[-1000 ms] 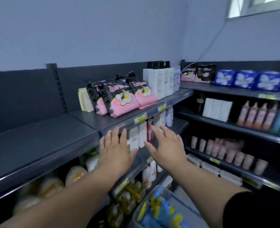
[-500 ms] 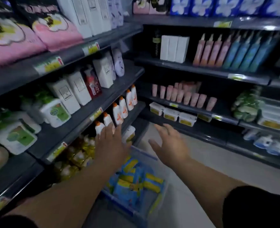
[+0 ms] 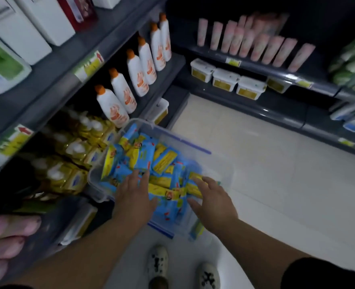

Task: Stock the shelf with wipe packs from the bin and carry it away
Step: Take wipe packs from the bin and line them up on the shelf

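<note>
A person leans over a clear plastic bin (image 3: 185,142) on the pale floor (image 3: 266,184) of a shop aisle, both bare hands reaching into the heap of blue-and-yellow wipe packs (image 3: 149,161) that fills it. The left hand (image 3: 133,200) hangs over the near-left part of the pile, its fingers (image 3: 145,178) straight, spread apart and aimed at about 1 o'clock. The right hand (image 3: 213,202) mirrors it over the near-right part, its fingers apart and aimed at about 11 o'clock. Neither hand is closed round a pack, and the blur leaves it unclear whether the fingertips rest on the wrappers or hover just above them. The packs lie jumbled, long sides pointing every way, directly ahead of and beneath both sets of fingers, towards 12 o'clock from the wrists. The two hands look equally near the stock, with the space between them spanning the middle of the heap, so a two-handed scoop seems the likely next step. The bin's long axis runs from roughly 10 o'clock to 4 o'clock, its near long side facing the person's shoes (image 3: 158,261). The dark shelving (image 3: 53,84), which carries white bottles (image 3: 128,80) with orange caps, stands just beside the bin at 9 to 10 o'clock, the left hand's side. Which tier the packs belong on cannot be told.
</note>
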Tool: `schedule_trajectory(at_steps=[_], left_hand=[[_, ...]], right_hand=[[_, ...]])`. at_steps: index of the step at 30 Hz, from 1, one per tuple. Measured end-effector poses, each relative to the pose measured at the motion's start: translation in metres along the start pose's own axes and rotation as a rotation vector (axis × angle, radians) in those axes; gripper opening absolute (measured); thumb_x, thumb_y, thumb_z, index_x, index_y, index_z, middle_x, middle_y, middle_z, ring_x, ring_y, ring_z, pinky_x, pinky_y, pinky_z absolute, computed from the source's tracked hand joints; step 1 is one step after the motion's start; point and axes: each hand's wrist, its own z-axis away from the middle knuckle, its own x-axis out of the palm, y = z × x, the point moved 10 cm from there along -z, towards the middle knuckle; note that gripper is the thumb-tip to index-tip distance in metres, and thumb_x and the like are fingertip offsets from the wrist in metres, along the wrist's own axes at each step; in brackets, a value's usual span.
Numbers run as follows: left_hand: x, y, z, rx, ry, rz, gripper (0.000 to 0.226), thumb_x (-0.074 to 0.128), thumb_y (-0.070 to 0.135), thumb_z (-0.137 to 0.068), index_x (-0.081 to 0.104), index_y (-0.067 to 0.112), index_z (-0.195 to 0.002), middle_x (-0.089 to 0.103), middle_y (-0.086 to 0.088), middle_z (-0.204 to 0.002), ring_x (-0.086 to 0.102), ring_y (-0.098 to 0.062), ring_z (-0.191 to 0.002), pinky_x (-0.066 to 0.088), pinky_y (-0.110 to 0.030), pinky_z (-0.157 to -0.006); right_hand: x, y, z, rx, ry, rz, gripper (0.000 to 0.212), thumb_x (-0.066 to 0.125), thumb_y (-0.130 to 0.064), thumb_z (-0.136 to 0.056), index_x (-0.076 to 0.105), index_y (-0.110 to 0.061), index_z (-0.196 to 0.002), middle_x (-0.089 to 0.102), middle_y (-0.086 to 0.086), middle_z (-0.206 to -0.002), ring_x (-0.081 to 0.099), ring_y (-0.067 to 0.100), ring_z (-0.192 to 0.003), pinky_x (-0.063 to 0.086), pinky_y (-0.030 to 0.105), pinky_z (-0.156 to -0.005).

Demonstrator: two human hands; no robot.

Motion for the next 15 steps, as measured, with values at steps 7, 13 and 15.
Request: schedule_trajectory(at_steps=[7, 13, 15], left_hand=[[0.048, -0.022, -0.048, 0.03, -0.035, 0.004, 0.081, 0.048, 0.053, -0.093, -0.001, 0.026, -0.152, -0.006, -0.002, -0.159, -0.001, -0.025, -0.147, 0.009, -0.041, -0.118], [0.065, -0.033, -0.066, 0.065, -0.01, 0.016, 0.077, 0.049, 0.048, -0.094, 0.003, 0.025, -0.152, -0.004, -0.001, -0.159, 0.002, -0.023, -0.146, 0.01, -0.038, -0.117], [0.066, -0.033, -0.068, 0.073, -0.013, 0.027, 0.076, 0.048, 0.047, -0.094, 0.004, 0.026, -0.152, -0.003, -0.001, -0.159, 0.003, -0.023, -0.146, 0.01, -0.039, -0.117]], right_hand=[[0.089, -0.015, -0.058, -0.022, -0.139, -0.067, 0.06, 0.053, -0.037, -0.094, 0.028, -0.028, -0.149, 0.027, -0.002, -0.155, 0.028, 0.02, -0.14, 0.025, 0.03, -0.112], [0.135, -0.028, -0.083, -0.059, -0.232, -0.018, 0.06, 0.053, -0.031, -0.095, 0.027, -0.025, -0.149, 0.04, 0.006, -0.144, 0.037, 0.027, -0.133, 0.034, 0.034, -0.106], [0.14, -0.024, -0.084, -0.036, -0.254, -0.015, 0.051, 0.054, -0.028, -0.095, 0.039, -0.022, -0.144, 0.044, 0.01, -0.136, 0.045, 0.03, -0.124, 0.04, 0.035, -0.099]])
